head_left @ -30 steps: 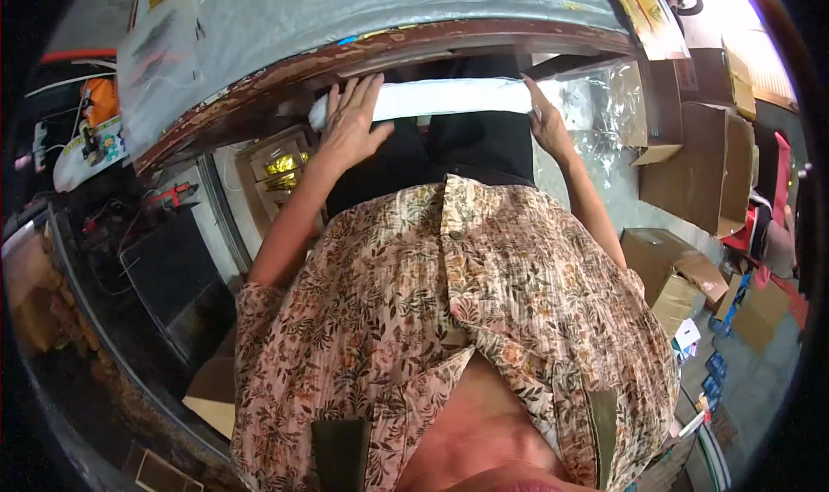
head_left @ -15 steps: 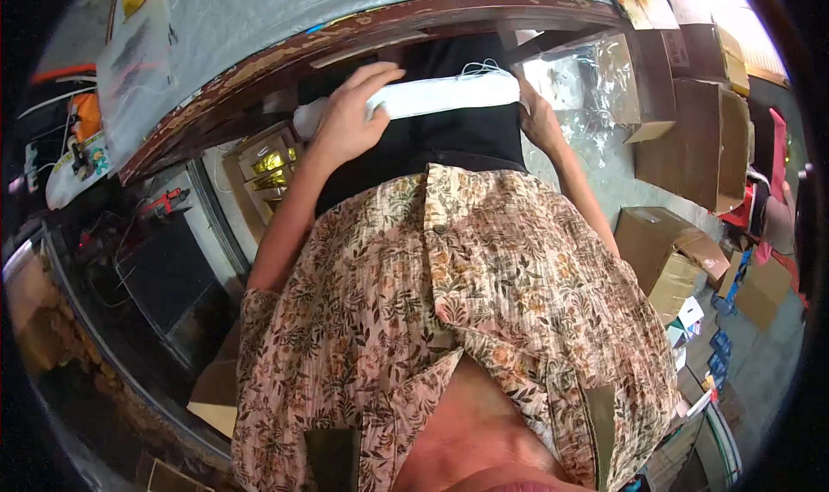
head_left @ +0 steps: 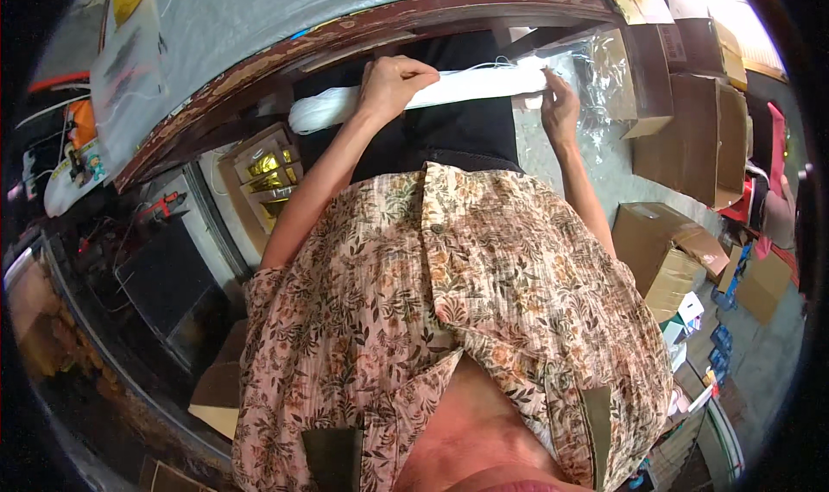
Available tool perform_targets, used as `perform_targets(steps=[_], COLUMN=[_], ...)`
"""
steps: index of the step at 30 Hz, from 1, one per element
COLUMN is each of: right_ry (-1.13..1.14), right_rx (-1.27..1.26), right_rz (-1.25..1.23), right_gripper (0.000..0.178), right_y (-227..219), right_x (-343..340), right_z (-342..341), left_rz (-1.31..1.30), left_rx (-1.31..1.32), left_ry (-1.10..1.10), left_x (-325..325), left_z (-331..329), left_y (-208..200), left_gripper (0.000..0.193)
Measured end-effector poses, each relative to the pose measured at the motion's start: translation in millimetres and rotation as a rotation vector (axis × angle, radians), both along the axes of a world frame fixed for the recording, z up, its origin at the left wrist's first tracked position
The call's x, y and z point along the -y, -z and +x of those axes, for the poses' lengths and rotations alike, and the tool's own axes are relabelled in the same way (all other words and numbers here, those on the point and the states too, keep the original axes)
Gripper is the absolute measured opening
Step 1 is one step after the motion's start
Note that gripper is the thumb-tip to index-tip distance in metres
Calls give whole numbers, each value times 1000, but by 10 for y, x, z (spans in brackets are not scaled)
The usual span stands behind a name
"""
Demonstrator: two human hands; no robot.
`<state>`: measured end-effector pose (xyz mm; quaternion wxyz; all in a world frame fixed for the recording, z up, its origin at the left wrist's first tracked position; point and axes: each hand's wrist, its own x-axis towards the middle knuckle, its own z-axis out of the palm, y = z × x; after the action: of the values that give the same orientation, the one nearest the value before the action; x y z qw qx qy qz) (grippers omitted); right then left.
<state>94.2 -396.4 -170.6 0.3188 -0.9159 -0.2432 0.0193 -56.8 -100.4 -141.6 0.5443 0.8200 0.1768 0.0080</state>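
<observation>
Across my lap, over black trousers [head_left: 458,134], lies a long hank of white thread [head_left: 477,86]. My left hand [head_left: 390,85] is closed over its left half, with thumb and fingertips pinched at its upper edge. The looped left end of the hank sticks out beyond this hand. At the other end, my right hand [head_left: 561,108] is closed on the hank's tip; part of its grip is hidden. A few loose strands curl up along the top edge near the right end.
A table with a worn reddish-brown edge [head_left: 259,56] and grey covering stands just ahead of my lap. At left is a carton with gold packets [head_left: 268,171]. Clear plastic wrapping [head_left: 596,78] lies to the right, beside several cardboard boxes [head_left: 682,142].
My left hand has moved right along the hank and turned into a pinch, baring the looped left end. My right hand and the hank's right end have shifted slightly to the right.
</observation>
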Motion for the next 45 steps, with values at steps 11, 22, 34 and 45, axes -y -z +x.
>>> perform_targets(steps=[11,22,34,45], right_ry=[-413,-639,-515,-604], right_rx=[-287,-523,-466,-304], right_rz=[124,111,132,190], right_gripper=[27,15,14,19], right_y=[-778,-603,-676,-619], right_x=[-985,-1313,-1292,-1284], right_z=[-127,-29,-79,-82], left_rz=[-28,-171,-103,-126], left_rx=[90,80,104,-24], left_ry=[26,51,97,83], left_x=[-66,-74,-112,-146], left_z=[31,25,11,-60], left_y=[-65,-55,77,16], left_gripper=[22,23,22,24])
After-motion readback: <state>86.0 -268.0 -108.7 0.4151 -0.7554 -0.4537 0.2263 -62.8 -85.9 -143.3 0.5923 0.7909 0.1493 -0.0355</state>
